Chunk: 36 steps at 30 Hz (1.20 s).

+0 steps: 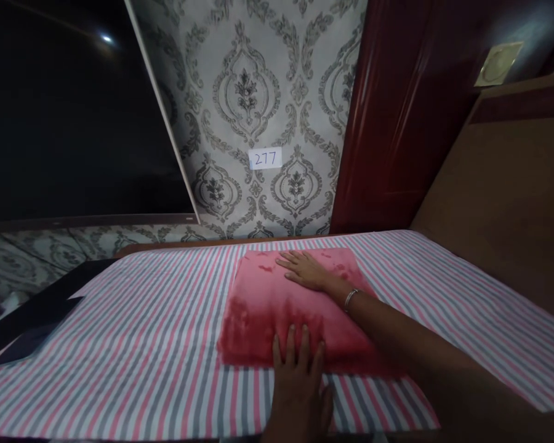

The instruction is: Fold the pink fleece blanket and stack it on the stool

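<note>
A folded plush blanket point(263, 301), pink to red with darker brushed patches, lies as a thick rectangle on a striped cloth. My right hand point(307, 271), with a silver bracelet at its wrist, reaches in from the right and rests flat on the blanket's upper part, fingers spread. At the near edge is my left hand point(298, 369), palm down, its outstretched fingertips touching the darker red front of the blanket. Neither hand grips anything.
The pink, grey and white striped cloth point(166, 332) covers the table. A large dark television screen point(74, 123) stands at left, with a flat dark item point(34, 335) below it. Behind are patterned wallpaper, a card point(264, 158) reading 277, and a dark red panel point(383, 123). A brown board point(512, 197) stands right.
</note>
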{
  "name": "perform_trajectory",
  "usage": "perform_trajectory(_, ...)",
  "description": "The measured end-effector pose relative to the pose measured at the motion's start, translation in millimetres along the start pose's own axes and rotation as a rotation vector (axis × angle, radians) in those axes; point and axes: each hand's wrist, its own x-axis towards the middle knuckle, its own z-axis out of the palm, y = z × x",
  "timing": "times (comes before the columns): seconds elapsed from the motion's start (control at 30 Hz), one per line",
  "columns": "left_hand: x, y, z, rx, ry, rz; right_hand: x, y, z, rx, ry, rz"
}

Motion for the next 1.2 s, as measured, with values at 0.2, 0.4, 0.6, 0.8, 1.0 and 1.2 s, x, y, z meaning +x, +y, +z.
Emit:
perform_trajectory(0.2,1,0,0,0.013,0.001,0.001,23,24,3,0.044,0.046,0.132)
perform_trajectory(0.4,3,-1,2,0.005,0.025,-0.012,33,28,2,0.015,0.129,0.295)
perform_trajectory(0.6,4,-2,0,-0.037,0.014,-0.027,8,8,-20,0.040,0.218,0.292)
perform_trajectory(0.8,16,1,-10,-0.080,0.008,-0.034,-67,4,-33,0.004,0.094,0.098)
perform_trajectory(1.0,53,36,-4,-0.205,-0.096,0.059,-102,27,-29,-0.115,0.043,0.101)
perform_trajectory(1.2,44,49,16,-0.186,-0.166,0.075,-84,48,-17,-0.050,0.061,0.247)
